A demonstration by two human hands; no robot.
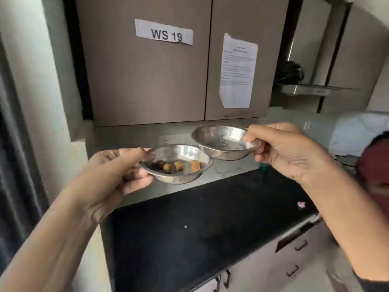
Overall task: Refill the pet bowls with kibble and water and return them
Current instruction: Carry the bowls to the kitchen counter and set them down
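Observation:
My left hand (109, 175) grips the left rim of a shallow steel bowl (185, 175) that holds several brown and tan kibble pieces (179, 165). My right hand (286, 150) pinches the right rim of a second steel bowl (212, 133) with a little clear water (229, 144) in its bottom. Both bowls are held in the air above the black countertop (200, 228), side by side, their rims almost touching, the water bowl higher and further right.
Brown wall cabinets (147, 81) with a "WS 19" label (164, 32) and a taped paper sheet (237, 70) hang just behind the bowls. A steel range hood (315, 89) is at the right. Another person in a dark red top (374, 171) stands at the right edge. Drawers (294, 260) run under the counter.

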